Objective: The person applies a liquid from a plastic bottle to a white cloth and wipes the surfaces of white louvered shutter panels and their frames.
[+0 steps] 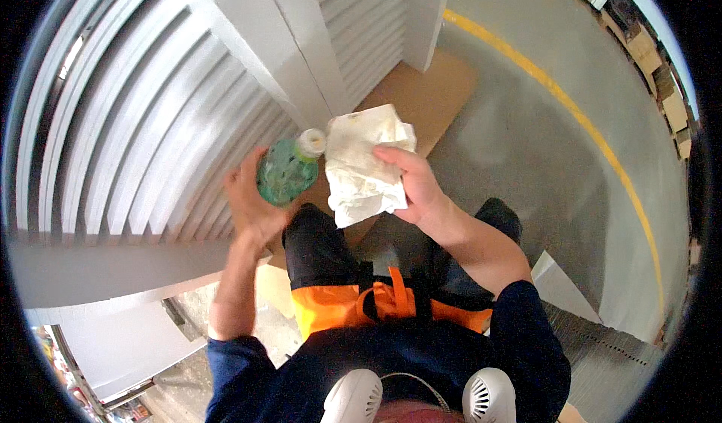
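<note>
A green plastic bottle point(286, 172) with a pale cap sits in the left hand point(252, 201), its body cradled in the palm with the fingers curled up around its far side, and its capped neck tilted up and to the right. The cap ends just beside, perhaps touching, a crumpled white cloth point(364, 166), which the right hand point(412, 184) grasps by its right edge, thumb laid over the top and fingers folded in behind, so that the cloth hangs bunched and loose to the left of the hand. Both hands are held up in front of the person's body, close together, with the bottle on the left and the cloth on the right. Below them show the person's dark trousers, an orange apron point(353, 306) tied with an orange bow at the waist, and dark blue sleeves point(526, 333) on both forearms. At the bottom edge two white round fan units of a neck-worn fan point(421, 397) show against the chest. Behind the hands, filling the left of the picture, stands a large white panel of slanted louvre slats point(143, 122), crossed by a broad white frame post point(278, 39) that runs down toward the bottle. Beneath the hands a flat sheet of brown cardboard point(429, 92) lies on the grey concrete floor point(526, 152), and a yellow painted line point(594, 137) curves across that floor to the right. Stacked cardboard boxes point(654, 62) line the far right edge.
</note>
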`<state>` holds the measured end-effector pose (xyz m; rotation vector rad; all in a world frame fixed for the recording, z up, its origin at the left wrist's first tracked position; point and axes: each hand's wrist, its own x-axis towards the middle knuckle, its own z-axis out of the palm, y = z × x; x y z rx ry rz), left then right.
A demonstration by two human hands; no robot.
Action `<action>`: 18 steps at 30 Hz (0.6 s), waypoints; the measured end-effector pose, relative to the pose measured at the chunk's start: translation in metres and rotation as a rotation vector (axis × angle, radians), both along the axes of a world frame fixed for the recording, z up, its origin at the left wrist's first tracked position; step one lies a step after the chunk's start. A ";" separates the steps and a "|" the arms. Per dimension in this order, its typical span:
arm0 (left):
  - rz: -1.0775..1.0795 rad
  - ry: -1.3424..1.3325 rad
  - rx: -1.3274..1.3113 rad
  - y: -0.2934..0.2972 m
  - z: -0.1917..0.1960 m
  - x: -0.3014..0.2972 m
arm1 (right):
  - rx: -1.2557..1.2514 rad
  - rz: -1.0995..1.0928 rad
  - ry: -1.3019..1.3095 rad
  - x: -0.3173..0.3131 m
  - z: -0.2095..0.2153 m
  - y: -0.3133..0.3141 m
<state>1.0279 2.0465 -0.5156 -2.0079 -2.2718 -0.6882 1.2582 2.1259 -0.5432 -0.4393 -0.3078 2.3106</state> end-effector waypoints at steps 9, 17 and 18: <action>0.214 -0.712 0.225 -0.063 -0.044 -0.010 | 1.730 -1.123 -0.754 -0.117 0.123 0.092; 0.345 -0.763 0.318 -0.114 -0.051 -0.031 | 1.794 -1.201 -0.848 -0.126 0.023 0.094; 0.363 -0.758 0.319 -0.119 -0.052 -0.032 | 1.828 -1.196 -0.803 -0.123 0.047 0.100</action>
